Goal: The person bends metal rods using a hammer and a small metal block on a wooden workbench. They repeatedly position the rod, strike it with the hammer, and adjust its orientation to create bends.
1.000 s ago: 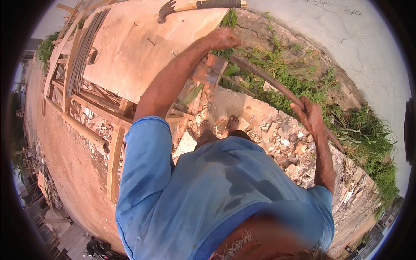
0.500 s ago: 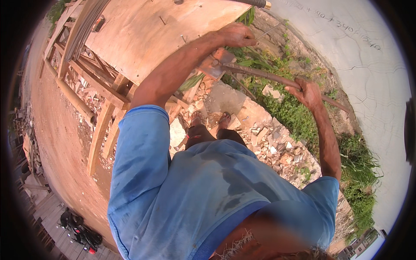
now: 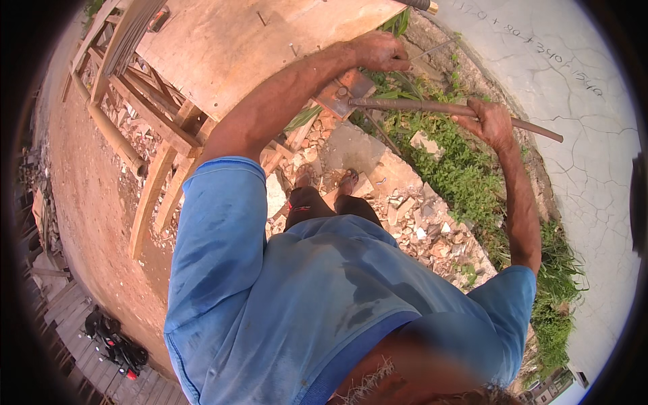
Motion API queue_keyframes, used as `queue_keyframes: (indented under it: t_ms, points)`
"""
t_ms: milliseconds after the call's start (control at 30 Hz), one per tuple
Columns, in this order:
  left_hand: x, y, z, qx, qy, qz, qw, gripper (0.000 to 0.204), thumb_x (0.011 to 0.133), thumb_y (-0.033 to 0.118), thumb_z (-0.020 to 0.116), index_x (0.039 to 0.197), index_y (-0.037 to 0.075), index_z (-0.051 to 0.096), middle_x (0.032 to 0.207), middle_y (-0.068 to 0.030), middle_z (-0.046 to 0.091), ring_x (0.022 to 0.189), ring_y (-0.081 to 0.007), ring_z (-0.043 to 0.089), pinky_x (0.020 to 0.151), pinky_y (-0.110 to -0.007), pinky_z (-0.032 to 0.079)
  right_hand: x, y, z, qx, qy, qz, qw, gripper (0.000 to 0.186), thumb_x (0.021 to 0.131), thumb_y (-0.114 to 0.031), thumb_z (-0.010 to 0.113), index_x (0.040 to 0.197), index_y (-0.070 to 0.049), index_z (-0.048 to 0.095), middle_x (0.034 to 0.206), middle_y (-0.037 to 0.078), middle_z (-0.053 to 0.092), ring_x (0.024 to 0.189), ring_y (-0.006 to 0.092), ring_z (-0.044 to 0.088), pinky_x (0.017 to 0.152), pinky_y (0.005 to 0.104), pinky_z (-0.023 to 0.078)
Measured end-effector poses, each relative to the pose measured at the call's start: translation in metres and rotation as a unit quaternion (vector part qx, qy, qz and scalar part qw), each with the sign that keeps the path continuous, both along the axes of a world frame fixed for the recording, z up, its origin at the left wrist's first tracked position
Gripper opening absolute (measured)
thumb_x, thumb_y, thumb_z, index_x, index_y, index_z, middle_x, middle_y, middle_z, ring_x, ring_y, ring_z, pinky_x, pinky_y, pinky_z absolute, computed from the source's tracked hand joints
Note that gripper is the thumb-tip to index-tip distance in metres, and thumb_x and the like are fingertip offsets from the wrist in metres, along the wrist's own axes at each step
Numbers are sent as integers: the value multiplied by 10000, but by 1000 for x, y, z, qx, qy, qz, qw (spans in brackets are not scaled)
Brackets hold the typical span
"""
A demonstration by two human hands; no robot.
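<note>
My right hand [image 3: 491,123] is closed around a long rusty metal bar [image 3: 432,106], its thumb and fingers wrapped near the outer end. The bar's inner end meets a rusty metal plate [image 3: 347,91] with a round bolt head, at the right edge of a wooden board. Just above the plate, my left hand [image 3: 381,51] is closed in a fist over the board's edge. A thin metal rod [image 3: 435,48] sticks out to the right from that fist; the part inside the fingers is hidden.
The wooden board [image 3: 223,54] has upright nails in it and rests on timber framing [image 3: 158,196]. Rubble [image 3: 432,229] lies around my feet. Green weeds [image 3: 466,182] grow along a cracked pale wall [image 3: 574,101]. A motorcycle [image 3: 115,344] stands at lower left.
My right hand has moved up and slightly right with the metal bar, so the bar now lies closer to level. The left hand stays closed at the board's edge; the whole view has shifted slightly.
</note>
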State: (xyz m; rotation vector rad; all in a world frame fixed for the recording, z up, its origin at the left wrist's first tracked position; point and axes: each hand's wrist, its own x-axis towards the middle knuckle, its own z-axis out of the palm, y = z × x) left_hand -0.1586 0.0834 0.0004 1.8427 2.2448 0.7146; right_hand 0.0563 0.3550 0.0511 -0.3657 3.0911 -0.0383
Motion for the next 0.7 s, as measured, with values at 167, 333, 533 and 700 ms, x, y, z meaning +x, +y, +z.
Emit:
queue_keyframes:
  t_ms: [167,333,533,700]
  points:
    - [1,1,-1,-13,4,19,1000,306,941,349,622,878,72,736,710,-144,677,718,-334,664,714,-470,510,-1,5,-9,-18,48,29,998,675,869,-772,507,872,-123,695,601,64,629,503,185,577,447,391,489]
    - [3,1,0,11,0,13,1000,292,933,335,627,868,71,734,715,-154,672,713,-345,655,708,-474,502,-10,6,-19,-3,56,36,998,672,884,-758,499,866,-117,702,625,76,648,512,184,592,462,381,505]
    - [0,1,-2,-19,11,8,1000,298,935,338,621,878,70,735,744,-161,677,733,-352,651,716,-478,497,-8,7,-18,-31,17,25,999,671,877,-737,536,956,-101,734,679,96,676,543,214,617,499,397,522]
    - [0,2,-5,1,4,14,1000,315,941,356,609,868,72,725,792,-162,684,790,-359,649,747,-485,490,4,-8,-11,-34,46,-5,998,642,851,-711,602,935,-85,720,676,103,668,601,252,633,553,433,519]
